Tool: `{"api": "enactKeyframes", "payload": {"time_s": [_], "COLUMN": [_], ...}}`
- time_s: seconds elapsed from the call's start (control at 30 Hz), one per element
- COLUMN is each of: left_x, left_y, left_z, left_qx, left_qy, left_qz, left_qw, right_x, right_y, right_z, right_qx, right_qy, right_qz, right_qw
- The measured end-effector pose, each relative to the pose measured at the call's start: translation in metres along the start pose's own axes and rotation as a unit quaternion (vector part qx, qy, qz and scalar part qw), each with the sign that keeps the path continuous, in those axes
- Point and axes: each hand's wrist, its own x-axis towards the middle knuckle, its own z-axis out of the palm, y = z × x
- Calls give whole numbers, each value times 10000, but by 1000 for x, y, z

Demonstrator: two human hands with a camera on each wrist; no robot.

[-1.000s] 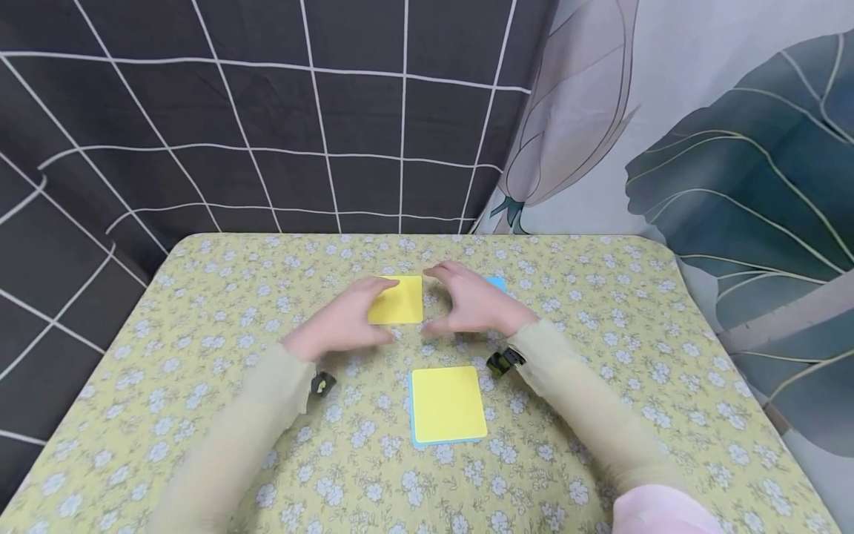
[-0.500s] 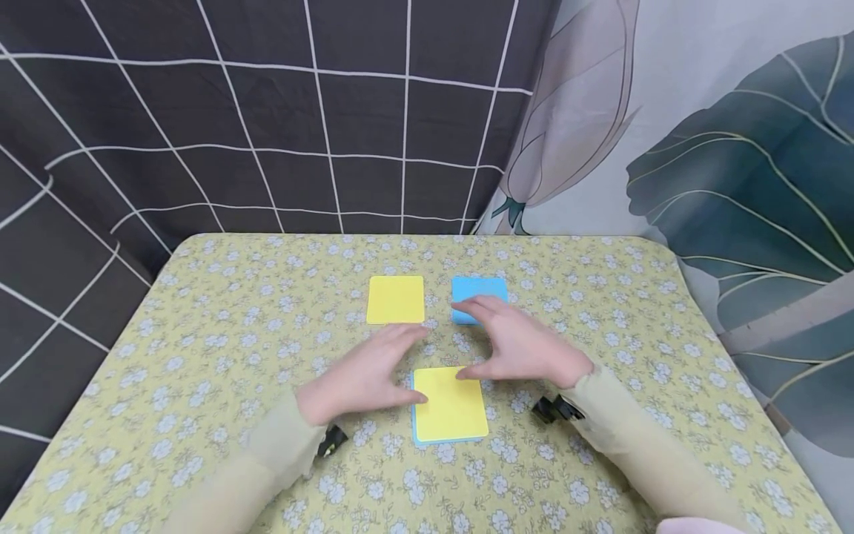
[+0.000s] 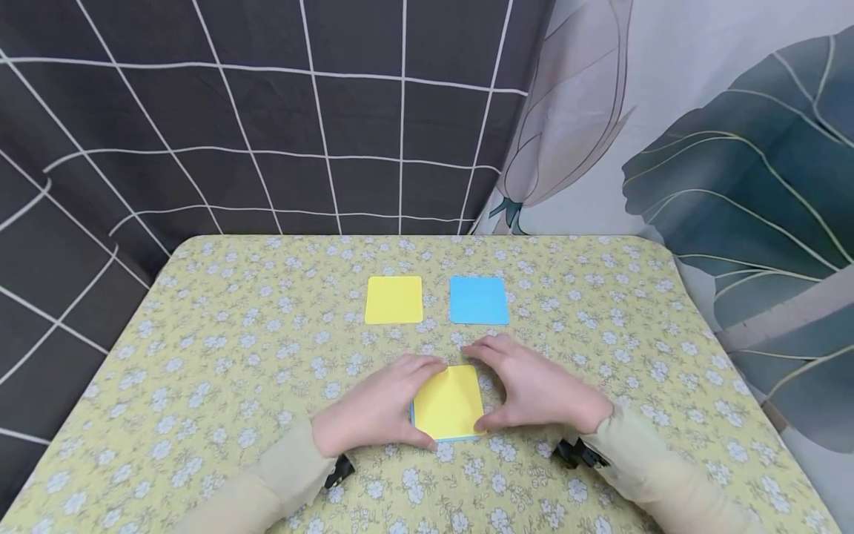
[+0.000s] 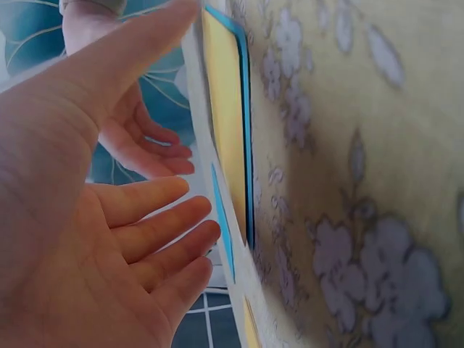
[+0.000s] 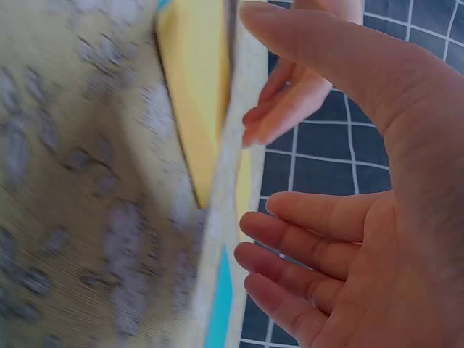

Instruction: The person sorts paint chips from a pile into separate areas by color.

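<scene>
A yellow square card (image 3: 448, 403) lies flat near the middle of the table, with a light blue edge showing beneath it along the left and bottom. My left hand (image 3: 383, 404) is at its left side, thumb by the lower corner and fingers by the upper corner. On the other side is my right hand (image 3: 540, 386), its thumb tip at the lower right corner. Both palms face the pile with relaxed, spread fingers. The left wrist view shows a gap between the left fingers and the blue layer (image 4: 244, 109). Neither hand holds anything.
Farther back, a single yellow square (image 3: 394, 300) and a blue square (image 3: 479, 300) lie side by side. The table wears a floral cloth (image 3: 220, 356). A dark gridded curtain (image 3: 267, 111) hangs behind, a leaf-patterned one (image 3: 747, 185) at the right.
Both hands have come back toward me from the two far squares and now stand on either side of the near pile. The far blue square, partly covered before, is now fully visible.
</scene>
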Motion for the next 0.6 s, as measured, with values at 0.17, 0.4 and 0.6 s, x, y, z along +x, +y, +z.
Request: {"api": "enactKeyframes", "payload": {"time_s": [0.17,0.4,0.6], "left_x": [-1,-2,-2], "left_y": [1,0,-2], "left_z": [4,6,6], "left_qx": [9,-132,-212], "left_qy": [-69,-73,-119], "left_qz": [-16,66,62], "left_qw": [10000,9999,9997], "right_x": [-4,-5,-5], "right_y": [1,2,3], "right_z": [11,19,20], "right_qx": [82,204,310], "right_qy": [-86,-192,-250], "right_qz": [-49,58,136], "right_qw": [9999,9996,9991]}}
